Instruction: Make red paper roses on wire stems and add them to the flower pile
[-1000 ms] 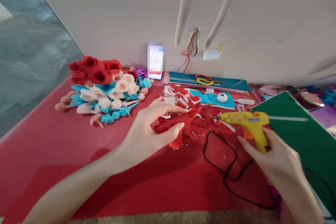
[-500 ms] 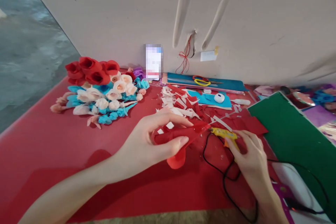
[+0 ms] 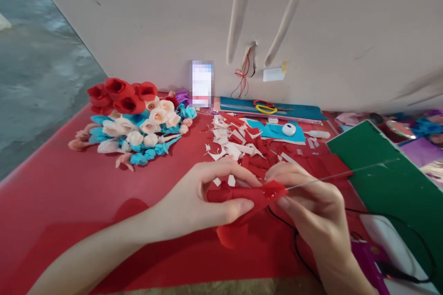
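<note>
My left hand is closed around a rolled red paper flower just above the red table. My right hand pinches the flower's right end, where a thin metal wire sticks out to the right. A loose red petal hangs below the roll. The yellow glue gun is out of sight; its black cord runs under my right wrist.
A heap of red, cream and blue paper roses lies at the left. Red and white paper scraps litter the middle. Scissors rest on blue sheets by the wall. A green sheet lies at the right.
My right hand has let go of the yellow glue gun, which has dropped from view, and now pinches the flower's end with the wire in it.
</note>
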`<state>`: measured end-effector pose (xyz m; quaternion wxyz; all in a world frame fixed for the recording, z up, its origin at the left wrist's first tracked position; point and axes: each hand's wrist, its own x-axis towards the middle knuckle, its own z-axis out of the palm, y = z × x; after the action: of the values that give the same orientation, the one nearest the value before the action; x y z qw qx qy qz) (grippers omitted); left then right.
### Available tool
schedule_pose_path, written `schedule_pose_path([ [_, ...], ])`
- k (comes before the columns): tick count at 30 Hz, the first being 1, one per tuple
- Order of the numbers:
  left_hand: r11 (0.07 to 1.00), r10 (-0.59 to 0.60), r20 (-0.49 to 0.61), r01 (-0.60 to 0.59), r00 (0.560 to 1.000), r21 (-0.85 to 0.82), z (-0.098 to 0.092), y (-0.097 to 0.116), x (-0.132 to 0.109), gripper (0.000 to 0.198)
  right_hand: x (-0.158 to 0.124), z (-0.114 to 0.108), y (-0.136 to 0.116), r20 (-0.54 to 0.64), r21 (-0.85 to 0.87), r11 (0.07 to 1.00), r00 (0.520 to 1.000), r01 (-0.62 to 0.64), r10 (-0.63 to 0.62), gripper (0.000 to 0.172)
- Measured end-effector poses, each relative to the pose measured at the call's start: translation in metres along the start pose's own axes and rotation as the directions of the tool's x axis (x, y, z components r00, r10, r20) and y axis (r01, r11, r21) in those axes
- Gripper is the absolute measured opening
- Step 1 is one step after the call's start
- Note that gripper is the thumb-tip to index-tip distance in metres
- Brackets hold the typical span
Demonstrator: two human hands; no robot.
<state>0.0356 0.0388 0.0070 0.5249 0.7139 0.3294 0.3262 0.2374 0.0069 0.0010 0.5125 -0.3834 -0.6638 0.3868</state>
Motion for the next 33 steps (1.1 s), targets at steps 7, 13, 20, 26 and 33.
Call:
schedule_pose_path([
  [7, 0.993, -0.074, 0.082, 0.081, 0.994, -0.087, -0.002, 0.001, 0.002, 0.014, -0.002, -0.001, -0.005, 0.031, -0.019, 0.999, 0.999, 0.03, -0.03, 0.029],
  [13, 0.976, -0.083, 0.145, 0.11, 0.986, -0.187, -0.003, 0.002, 0.006, 0.016, -0.001, -0.005, -0.001, 0.074, -0.038, 0.994, 0.992, 0.107, -0.104, 0.032],
  [20, 0.907, -0.136, 0.264, 0.227, 0.955, -0.354, -0.002, -0.002, 0.008, 0.015, 0.001, -0.007, 0.002, 0.115, -0.028, 0.982, 0.976, 0.188, -0.184, 0.032],
  [26, 0.826, -0.178, 0.351, 0.333, 0.919, -0.454, -0.001, -0.005, 0.008, 0.016, 0.003, -0.009, 0.005, 0.159, -0.039, 0.951, 0.941, 0.307, -0.298, 0.031],
  [33, 0.769, -0.22, 0.403, 0.412, 0.889, -0.489, -0.002, -0.008, 0.008, 0.016, 0.004, -0.009, 0.01, 0.168, 0.017, 0.927, 0.913, 0.375, -0.372, 0.03],
])
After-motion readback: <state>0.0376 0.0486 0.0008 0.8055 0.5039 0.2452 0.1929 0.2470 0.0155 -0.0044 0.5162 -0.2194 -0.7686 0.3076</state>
